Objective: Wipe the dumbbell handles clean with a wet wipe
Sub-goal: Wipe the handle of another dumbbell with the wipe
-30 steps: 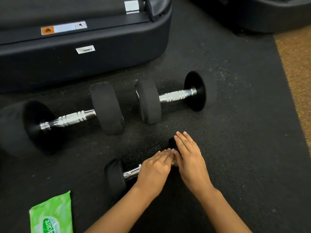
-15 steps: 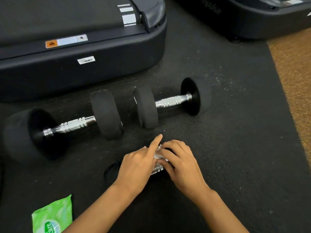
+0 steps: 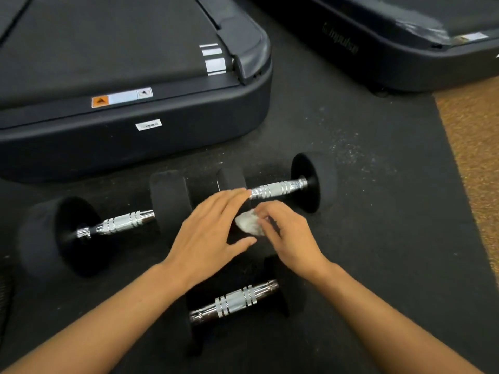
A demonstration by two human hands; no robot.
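Note:
Three black dumbbells with chrome handles lie on the dark floor mat. The small dumbbell (image 3: 234, 303) is nearest me, its handle bare. A large dumbbell (image 3: 118, 224) lies to the left and a mid-size dumbbell (image 3: 278, 188) at the right, farther out. My right hand (image 3: 290, 234) pinches a crumpled white wet wipe (image 3: 248, 224) just in front of the mid-size dumbbell. My left hand (image 3: 210, 233) hovers beside it with fingers spread and straight, its fingertips over the mid-size dumbbell's left weight.
A treadmill base (image 3: 135, 136) runs along the far left, close behind the dumbbells. A second machine (image 3: 378, 58) stands at the far right. Brown carpet (image 3: 475, 147) borders the black mat (image 3: 391, 238) on the right.
Both hands have left the small dumbbell's handle and moved away from me toward the mid-size dumbbell, the right hand carrying the wipe. The green wipe pack has dropped out of view.

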